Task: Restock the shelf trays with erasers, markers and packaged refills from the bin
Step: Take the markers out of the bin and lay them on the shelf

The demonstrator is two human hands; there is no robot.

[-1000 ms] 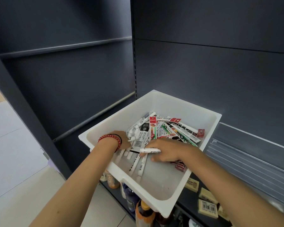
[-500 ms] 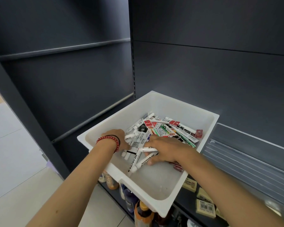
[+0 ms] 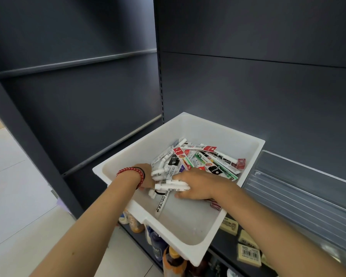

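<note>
Markers [image 3: 159, 172], white with printed barrels, lay heaped together with packaged refills [image 3: 208, 164] in the far half of a white bin [image 3: 208, 126]. The bin stood on a dark shelf [image 3: 226, 241] and overhung its front edge. The right hand [image 3: 200, 185] reached into the bin from the near side, and its grip was clenched around a few of the markers, thumb on top and fingers curled beneath, with their capped ends pointing left. The left hand [image 3: 147, 174] came over the bin's left wall and touched the same heap. Its fingers were hidden behind the markers, so whether its grip held anything could not be told. A red bead bracelet [image 3: 131, 172] and a thin black band circled that wrist. One loose marker [image 3: 161, 204] lay alone on the bin's bare floor, just below the held ones. Wrapped erasers [image 3: 249, 254] lay flat on the shelf to the right of the bin, and a clear plastic tray [image 3: 308, 196] ran along the shelf behind them. Bottles [image 3: 172, 260] stood on a lower level under the bin.
</note>
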